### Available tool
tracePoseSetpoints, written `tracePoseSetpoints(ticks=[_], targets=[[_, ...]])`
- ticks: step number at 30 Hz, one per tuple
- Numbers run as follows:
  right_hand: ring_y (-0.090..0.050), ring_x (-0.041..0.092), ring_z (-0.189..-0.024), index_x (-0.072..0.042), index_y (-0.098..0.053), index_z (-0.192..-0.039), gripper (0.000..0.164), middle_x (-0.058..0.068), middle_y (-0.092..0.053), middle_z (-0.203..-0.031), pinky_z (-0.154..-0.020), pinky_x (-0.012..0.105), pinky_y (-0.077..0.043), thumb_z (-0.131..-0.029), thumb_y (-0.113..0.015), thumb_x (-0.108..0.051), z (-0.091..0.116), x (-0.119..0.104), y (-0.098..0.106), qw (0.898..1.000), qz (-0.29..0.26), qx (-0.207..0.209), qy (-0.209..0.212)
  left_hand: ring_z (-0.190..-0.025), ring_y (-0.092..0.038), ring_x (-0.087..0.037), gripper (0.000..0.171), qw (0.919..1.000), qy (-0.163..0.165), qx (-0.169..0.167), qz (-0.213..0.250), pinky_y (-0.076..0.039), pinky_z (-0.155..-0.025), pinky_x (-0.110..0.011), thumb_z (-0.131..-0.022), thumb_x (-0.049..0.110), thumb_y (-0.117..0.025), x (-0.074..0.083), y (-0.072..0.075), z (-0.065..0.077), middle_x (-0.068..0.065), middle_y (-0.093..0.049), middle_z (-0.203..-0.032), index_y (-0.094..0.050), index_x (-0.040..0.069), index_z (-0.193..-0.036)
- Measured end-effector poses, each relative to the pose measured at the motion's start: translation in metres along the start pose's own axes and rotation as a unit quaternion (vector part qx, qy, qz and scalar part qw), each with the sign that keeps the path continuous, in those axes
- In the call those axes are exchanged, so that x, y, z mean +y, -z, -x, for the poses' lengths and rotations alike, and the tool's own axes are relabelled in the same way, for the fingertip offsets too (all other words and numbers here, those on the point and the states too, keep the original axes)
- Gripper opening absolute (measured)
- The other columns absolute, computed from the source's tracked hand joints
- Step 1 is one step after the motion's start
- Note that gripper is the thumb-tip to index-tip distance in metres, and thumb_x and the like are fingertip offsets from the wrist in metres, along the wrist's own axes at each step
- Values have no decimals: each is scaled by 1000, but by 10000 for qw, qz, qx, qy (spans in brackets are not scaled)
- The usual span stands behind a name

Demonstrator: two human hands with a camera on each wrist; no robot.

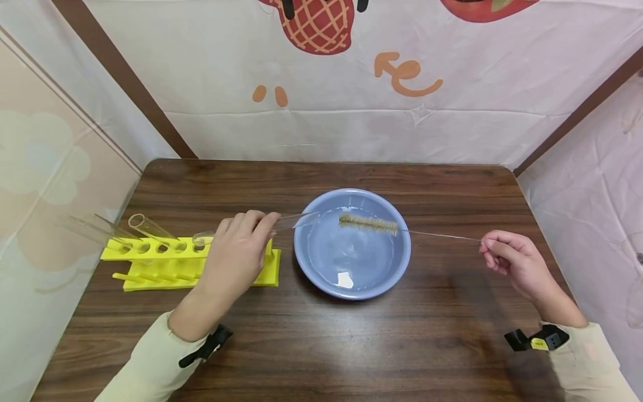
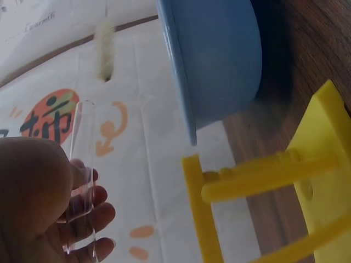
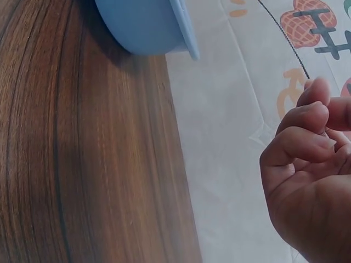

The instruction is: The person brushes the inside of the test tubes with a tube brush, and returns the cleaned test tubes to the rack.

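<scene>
Clear tube (image 2: 83,131) in left hand (image 1: 233,254), brush (image 1: 372,224) jutting leftward from right hand (image 1: 519,265)

"柿" on a red printed fruit (image 2: 52,114), small "warmth" on pale wall cloth (image 2: 60,41)

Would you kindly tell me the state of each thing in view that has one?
Left hand: gripping a clear tube
Right hand: pinching the brush's wire
Brush: bristles over the basin, outside the held tube
Basin: upright, holding clear liquid
Rack: standing upright
Racked tubes: set in the rack's holes
</scene>
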State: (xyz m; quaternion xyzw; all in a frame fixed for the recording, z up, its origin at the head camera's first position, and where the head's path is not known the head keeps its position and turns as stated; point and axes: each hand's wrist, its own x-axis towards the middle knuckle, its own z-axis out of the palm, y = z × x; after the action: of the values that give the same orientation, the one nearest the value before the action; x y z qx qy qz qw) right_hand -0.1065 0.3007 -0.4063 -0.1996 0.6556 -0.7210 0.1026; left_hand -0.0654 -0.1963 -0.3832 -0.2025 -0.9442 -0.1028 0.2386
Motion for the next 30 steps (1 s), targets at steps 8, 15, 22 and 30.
tracePoseSetpoints(ticks=[8, 15, 22, 30], targets=[[-47, 15, -57, 0, -68, -93, 42, 1, -62, -72, -46, 35, -21, -103, -30, 15, -1, -2, -6, 9998, -88, 71, 155, -93, -59, -35, 28, 9996, -157, -96, 201, -47, -78, -47, -97, 9, -66, 9, -8, -9, -14, -62, -104, -63, 6, -125], [-37, 21, -56, 1, -67, -92, 41, 2, -60, -70, -44, 35, -18, -103, -29, 16, 0, -3, -7, 9997, -142, 126, 159, -96, -57, -35, 30, 9994, -292, -152, 139, -46, -84, -48, -95, 5, -68, 12, -12, -13, -13, -61, -105, -63, 9, -125], [-33, 23, -56, 2, -66, -92, 42, 2, -57, -68, -44, 35, -15, -103, -29, 15, 0, -3, -5, 9996, -182, 161, 129, -102, -55, -37, 33, 9985, -487, -255, 64, -43, -93, -52, -95, -2, -65, 12, -13, -12, -13, -60, -107, -65, 12, -125], [-31, 23, -55, 2, -67, -93, 44, 4, -55, -67, -44, 34, -14, -104, -26, 14, -1, 1, -4, 9990, -416, 85, 156, -101, -56, -37, 32, 9984, -522, -218, 95, -44, -90, -51, -95, -2, -64, 12, -15, -12, -13, -61, -107, -64, 12, -124]])
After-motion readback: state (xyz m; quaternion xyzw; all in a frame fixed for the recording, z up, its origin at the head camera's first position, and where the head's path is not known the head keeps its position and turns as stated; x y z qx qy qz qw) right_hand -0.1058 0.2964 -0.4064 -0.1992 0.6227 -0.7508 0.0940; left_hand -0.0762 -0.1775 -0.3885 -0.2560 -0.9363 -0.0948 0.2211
